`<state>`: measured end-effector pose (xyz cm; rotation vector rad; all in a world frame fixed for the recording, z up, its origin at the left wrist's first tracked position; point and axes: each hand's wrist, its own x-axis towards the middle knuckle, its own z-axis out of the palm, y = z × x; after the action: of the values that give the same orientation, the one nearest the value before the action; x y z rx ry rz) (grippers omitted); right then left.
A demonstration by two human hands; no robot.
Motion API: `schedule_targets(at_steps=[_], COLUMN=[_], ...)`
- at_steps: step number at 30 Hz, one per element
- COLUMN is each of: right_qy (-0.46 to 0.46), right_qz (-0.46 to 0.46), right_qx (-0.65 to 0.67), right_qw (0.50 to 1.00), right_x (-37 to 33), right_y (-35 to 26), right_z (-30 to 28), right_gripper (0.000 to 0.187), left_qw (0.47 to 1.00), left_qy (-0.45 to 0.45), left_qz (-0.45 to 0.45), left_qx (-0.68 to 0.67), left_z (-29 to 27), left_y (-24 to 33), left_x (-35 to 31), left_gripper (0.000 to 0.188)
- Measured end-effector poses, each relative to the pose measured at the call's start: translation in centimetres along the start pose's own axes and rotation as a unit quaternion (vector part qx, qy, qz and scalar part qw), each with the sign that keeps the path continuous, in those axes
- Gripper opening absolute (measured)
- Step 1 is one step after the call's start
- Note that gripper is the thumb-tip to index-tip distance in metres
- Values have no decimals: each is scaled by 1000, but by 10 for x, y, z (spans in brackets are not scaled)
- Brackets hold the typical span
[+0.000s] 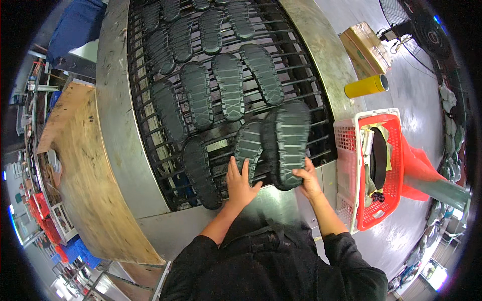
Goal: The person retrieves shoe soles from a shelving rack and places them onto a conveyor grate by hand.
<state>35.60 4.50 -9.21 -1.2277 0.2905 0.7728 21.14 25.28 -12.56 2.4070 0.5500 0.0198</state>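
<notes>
My right hand grips the heel end of a black ridged shoe sole, its thumb on the tread. Behind that sole's left side shows another dark edge; I cannot tell whether it is a second sole in the same grip. With fingers spread, my left hand rests against the lower end of a shorter-looking sole on the rod conveyor. To its left lies another black sole, tread up. Several more lie in rows farther up the conveyor, such as one sole near the middle.
Metal side rails border the conveyor. At right stands a red and white plastic basket holding dark and yellowish items. A yellow cylinder, a cardboard box and a fan are beyond it. A wooden board stands left.
</notes>
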Motion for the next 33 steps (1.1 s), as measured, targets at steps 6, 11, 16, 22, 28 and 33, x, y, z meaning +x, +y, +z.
schedule_targets(at_steps=[6, 11, 16, 22, 28, 33], right_qy=[-14, -81, 80, 110, 53, -71], right_qz=[18, 63, -6, -23, -232, -487], right_qx=[28, 30, -10, -212, -362, -288], right_qw=[999, 994, 997, 971, 901, 821], right_x=[32, 55, 60, 81, 13, -130], right_y=[14, 62, 44, 35, -48, -240], right_z=[-32, 13, 23, -50, 38, 69], right_gripper=[49, 47, 61, 51, 34, 22], left_qw=[990, 977, 983, 956, 945, 963], left_qy=[62, 98, 101, 153, 203, 216], left_qz=[-117, -184, -151, -245, -256, -157], left_qx=[-41, -31, -2, 50, 7, -37], left_z=[17, 9, -6, -41, -37, -45], left_y=[-20, -32, -47, -97, -110, -85], left_x=[-21, -17, -25, -33, -45, -103], left_gripper=[81, 80, 82, 77, 63, 65])
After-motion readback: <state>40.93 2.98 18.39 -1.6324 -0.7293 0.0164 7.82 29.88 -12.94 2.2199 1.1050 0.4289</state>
